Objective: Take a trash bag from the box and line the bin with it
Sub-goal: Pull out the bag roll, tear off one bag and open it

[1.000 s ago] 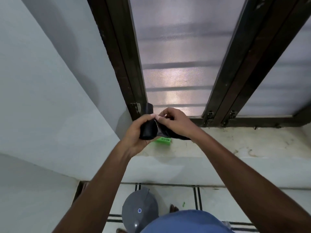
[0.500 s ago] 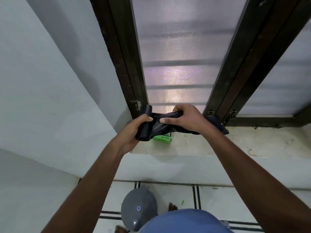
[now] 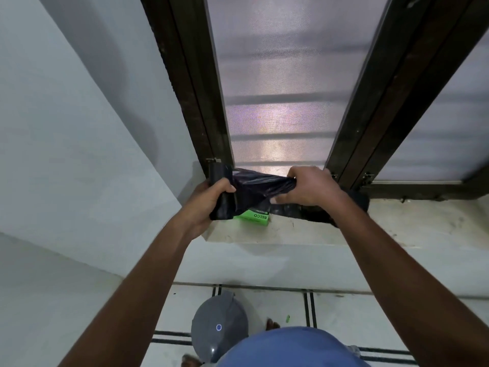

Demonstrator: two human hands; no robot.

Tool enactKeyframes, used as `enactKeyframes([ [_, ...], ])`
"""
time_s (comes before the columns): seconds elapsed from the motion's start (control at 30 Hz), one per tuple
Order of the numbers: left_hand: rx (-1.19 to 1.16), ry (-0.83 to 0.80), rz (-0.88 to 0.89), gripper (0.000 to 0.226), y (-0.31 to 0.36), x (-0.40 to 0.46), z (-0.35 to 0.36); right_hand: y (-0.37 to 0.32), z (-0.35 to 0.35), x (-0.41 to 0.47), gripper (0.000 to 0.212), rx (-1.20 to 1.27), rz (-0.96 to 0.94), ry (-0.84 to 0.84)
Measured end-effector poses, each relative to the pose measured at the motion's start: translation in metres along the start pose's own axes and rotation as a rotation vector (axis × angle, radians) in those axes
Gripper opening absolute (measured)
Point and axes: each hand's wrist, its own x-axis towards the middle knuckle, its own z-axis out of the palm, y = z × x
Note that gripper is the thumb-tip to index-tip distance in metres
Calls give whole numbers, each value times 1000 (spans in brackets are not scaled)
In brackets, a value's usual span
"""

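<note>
I see my left hand [image 3: 211,200] wrapped around a black roll of trash bags [image 3: 221,192], fingers curled over its front and the thumb pressed across the side, so the roll stands roughly upright in a firm grasp. My right hand [image 3: 307,186] is clenched in a fist on the free end of the black trash bag [image 3: 260,188], which stretches in a crumpled band from the roll across to that fist. More of the black film trails past the right hand, under my wrist, and lies bunched on the windowsill [image 3: 304,231] just beyond my forearm.

Directly below the stretched film, between my two hands and a little nearer the left one, sits the green box [image 3: 255,217] on the sill, with "BECO" printed on its side, upside down from where I look. Part of the box is hidden by the roll and the bag.

Well below both hands, down on the tiled floor [image 3: 341,308] near my body, stands the grey bin [image 3: 219,324] with its lid shut, a small round blue mark on top. A tiny green scrap [image 3: 288,318] lies on the tile to the right of it. Behind my hands rises the dark-framed window [image 3: 277,88] with its frosted pane.
</note>
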Motion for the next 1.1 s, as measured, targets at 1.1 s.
enactKeyframes([
  [1.1, -40, -44, -47, 42, 7, -4, 5, -28, -5, 1, 79, 533, -143, -59],
])
